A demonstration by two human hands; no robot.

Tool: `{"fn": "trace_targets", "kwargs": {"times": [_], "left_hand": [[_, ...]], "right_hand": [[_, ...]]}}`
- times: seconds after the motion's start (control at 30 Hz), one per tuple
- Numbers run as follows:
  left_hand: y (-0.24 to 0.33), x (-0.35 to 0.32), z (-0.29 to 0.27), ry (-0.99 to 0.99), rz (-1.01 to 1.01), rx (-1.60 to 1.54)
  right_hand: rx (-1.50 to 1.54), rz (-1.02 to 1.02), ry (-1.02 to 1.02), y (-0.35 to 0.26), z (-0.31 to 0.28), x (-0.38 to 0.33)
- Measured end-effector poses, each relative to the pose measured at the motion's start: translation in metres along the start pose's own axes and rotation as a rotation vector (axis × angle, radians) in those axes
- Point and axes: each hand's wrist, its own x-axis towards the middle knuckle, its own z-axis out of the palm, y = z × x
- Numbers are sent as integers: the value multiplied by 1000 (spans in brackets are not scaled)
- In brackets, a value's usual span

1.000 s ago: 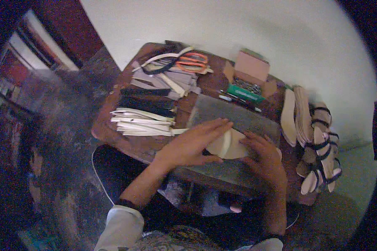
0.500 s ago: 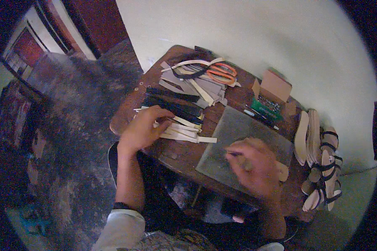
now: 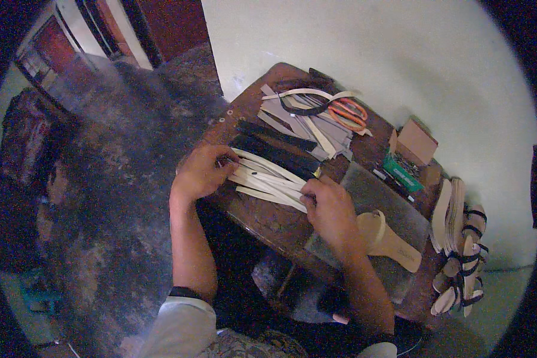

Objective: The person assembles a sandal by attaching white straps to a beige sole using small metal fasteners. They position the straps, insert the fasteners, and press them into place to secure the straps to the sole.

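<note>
A bundle of cream strips [image 3: 267, 180] lies on the brown table beside several black strips [image 3: 274, 154]. My left hand [image 3: 204, 172] closes its fingers on the left ends of the cream strips. At their right ends, my right hand [image 3: 331, 209] has its thumb and fingers pinched on them. A tan sandal sole [image 3: 400, 247] with a cream strap across its front rests on the grey mat [image 3: 379, 206], just right of my right hand. My right hand and forearm hide part of the mat.
Scissors with orange handles [image 3: 348, 114] lie on grey offcuts [image 3: 292, 116] at the back. A green-and-brown box of small metal pieces [image 3: 403, 170] and pens [image 3: 394, 185] sit at the back right. Stacked soles [image 3: 450, 215] and black-strapped sandals [image 3: 471, 256] line the right edge.
My right hand has moved left from over the mat to the strips' right ends, uncovering the sandal sole. My left hand stays at their left ends. The view has shifted, moving the table rightward.
</note>
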Motion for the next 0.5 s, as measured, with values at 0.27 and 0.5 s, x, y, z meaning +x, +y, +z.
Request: {"fn": "trace_targets", "kwargs": {"times": [0.27,0.5], "left_hand": [[47,-1,-2,-28,99,-48],[78,-5,11,48,245,-106]], "right_hand": [[-34,0,157,3,-19,3],[179,-20,157,12,-48,-8]]}}
